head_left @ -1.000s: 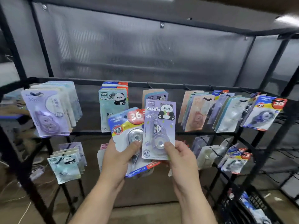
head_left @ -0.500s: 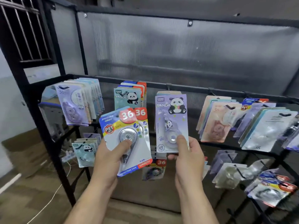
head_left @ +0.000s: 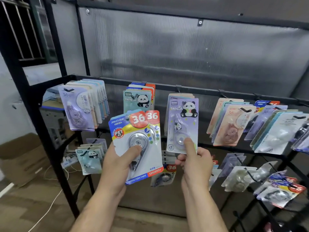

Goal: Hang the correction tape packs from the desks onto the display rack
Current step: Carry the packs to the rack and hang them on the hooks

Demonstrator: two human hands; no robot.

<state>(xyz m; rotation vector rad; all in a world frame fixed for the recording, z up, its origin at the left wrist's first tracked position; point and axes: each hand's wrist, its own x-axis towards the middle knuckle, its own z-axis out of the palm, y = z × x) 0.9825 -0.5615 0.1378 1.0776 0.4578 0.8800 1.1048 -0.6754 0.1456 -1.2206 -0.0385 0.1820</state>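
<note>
Head view: left hand (head_left: 117,163) grips two blue "36" packs (head_left: 136,144); right hand (head_left: 194,163) pinches purple panda pack (head_left: 183,124) before black display rack (head_left: 167,87).

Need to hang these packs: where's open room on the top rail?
Bare rail between the lavender stack and the teal panda stack, and between the purple panda pack and the peach stack. The right end is crowded with overlapping packs.

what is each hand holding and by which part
Left hand grips two blue 36 correction tape packs by their lower half; right hand pinches purple panda pack at its bottom edge.
</note>
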